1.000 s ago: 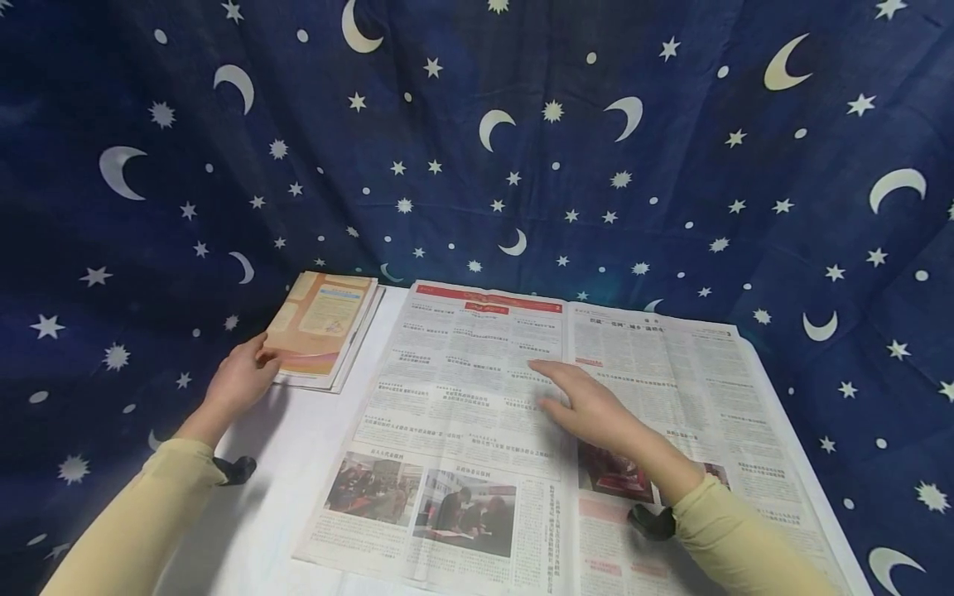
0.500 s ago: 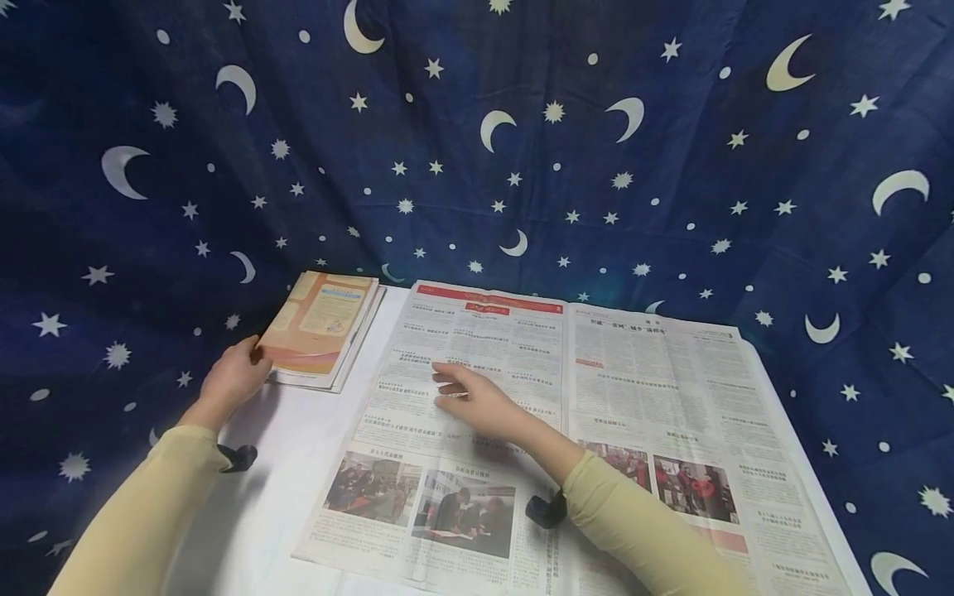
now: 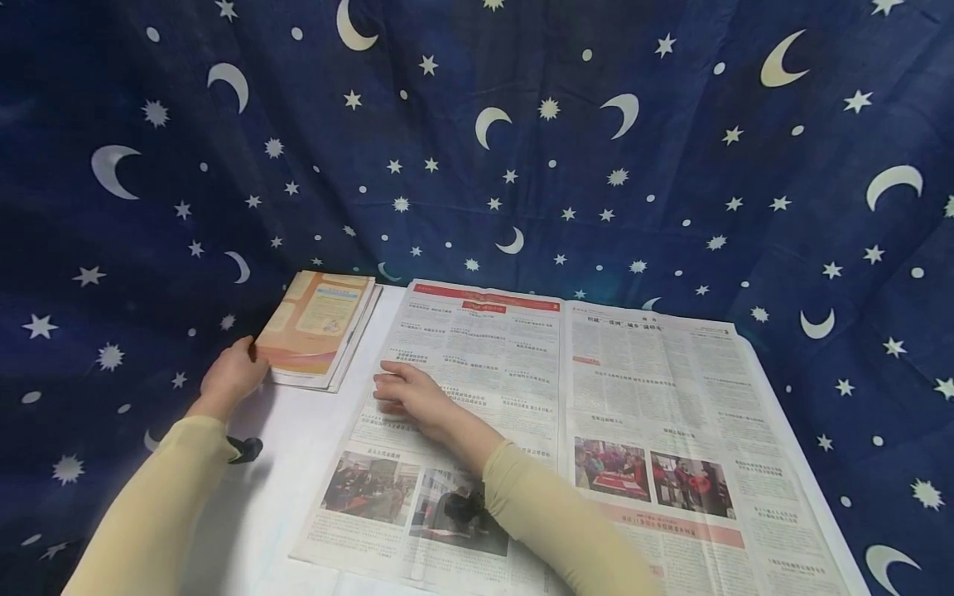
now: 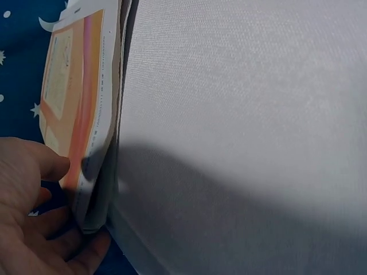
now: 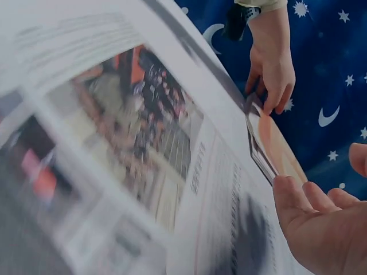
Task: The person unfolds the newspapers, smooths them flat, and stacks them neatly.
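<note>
At the far left of the table lies a small stack of booklets (image 3: 316, 331) with an orange and cream cover. My left hand (image 3: 233, 377) holds its near left corner. In the left wrist view the thumb (image 4: 54, 166) is over the orange cover (image 4: 74, 114) and the other fingers reach under the corner. My right hand (image 3: 417, 397) is over the left page of an opened newspaper (image 3: 641, 372), fingers relaxed and pointing left, holding nothing. A strip of white table separates it from the booklets in the head view.
The newspaper covers most of the white table (image 3: 276, 488). A dark blue curtain (image 3: 447, 108) with moons and stars hangs behind and at both sides. Black wrist straps show below both hands.
My right hand has swept left across the newspaper, from near its centre fold to near its left edge. My left hand has shifted slightly left and stays at the booklets' corner.
</note>
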### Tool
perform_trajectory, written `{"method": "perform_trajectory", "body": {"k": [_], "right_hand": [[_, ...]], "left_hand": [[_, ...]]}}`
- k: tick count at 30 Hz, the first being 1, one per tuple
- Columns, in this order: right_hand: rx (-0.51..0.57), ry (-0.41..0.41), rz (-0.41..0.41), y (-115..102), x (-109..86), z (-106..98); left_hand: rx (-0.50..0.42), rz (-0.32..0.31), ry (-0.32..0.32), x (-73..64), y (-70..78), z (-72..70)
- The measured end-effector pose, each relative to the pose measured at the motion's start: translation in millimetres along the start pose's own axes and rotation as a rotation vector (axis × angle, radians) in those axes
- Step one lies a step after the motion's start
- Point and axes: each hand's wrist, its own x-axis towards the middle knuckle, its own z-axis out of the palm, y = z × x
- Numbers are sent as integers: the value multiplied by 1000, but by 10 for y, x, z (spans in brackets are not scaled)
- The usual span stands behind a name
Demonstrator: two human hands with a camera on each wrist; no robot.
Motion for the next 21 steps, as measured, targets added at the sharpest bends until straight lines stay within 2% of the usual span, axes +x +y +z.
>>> {"method": "perform_trajectory", "body": {"k": [9,15,18,21], "right_hand": [[211,46,87,98,199,182],[209,62,105,156,232,200],[195,60,106,180,235,199],[192,55,112,203,240,183]], "left_hand": [[-16,-76,47,19,41,57],[-11,-122,69,6,67,71],[-34,-99,80,8,68,76],[-109,-59,81,1,85,85]]}}
